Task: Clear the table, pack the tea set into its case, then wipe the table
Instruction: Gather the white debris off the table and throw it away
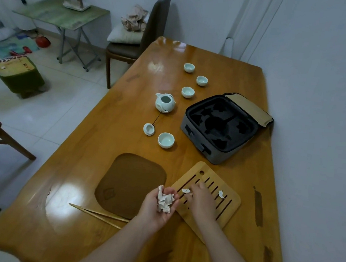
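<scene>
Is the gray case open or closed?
Open: the case has its lid flipped back, and its black foam slots show, all empty.

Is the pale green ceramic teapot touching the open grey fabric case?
Apart. The head view shows a strip of bare wooden table between teapot and case.

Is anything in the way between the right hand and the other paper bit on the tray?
No. Only bare slats of the tray lie between the right hand and the loose scrap; nothing visible blocks it.
</scene>
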`<state>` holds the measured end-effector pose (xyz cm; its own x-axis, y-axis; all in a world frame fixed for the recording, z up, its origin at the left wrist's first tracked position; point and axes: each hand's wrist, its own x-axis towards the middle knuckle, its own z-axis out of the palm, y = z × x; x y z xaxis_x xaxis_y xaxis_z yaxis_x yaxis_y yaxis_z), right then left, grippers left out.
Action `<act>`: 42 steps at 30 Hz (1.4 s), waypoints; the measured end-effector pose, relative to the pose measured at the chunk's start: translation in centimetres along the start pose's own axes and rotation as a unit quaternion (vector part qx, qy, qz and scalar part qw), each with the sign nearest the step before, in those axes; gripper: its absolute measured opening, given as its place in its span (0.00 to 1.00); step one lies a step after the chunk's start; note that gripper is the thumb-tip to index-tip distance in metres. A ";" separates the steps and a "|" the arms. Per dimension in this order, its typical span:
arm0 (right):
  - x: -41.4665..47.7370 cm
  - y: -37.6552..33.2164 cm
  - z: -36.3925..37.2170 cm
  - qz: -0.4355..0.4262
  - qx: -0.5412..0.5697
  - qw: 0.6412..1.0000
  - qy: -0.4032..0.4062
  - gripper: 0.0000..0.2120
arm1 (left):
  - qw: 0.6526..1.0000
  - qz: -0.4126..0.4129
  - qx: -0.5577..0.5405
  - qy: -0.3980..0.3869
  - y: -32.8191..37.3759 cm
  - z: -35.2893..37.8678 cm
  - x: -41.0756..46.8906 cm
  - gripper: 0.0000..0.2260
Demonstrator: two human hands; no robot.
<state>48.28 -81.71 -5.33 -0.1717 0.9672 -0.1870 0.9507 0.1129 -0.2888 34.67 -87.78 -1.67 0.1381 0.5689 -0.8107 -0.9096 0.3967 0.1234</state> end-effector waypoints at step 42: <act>-4.8 -0.5 -6.8 0.047 0.362 0.923 0.124 0.04 | 0.995 -0.026 -0.002 -0.101 -2.9 4.2 1.7 0.13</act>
<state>50.38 -84.89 2.14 0.0528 0.9974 -0.0492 0.5211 -0.0695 -0.8507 39.19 -84.99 -0.99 0.2601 0.6806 -0.6849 -0.9010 0.4262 0.0813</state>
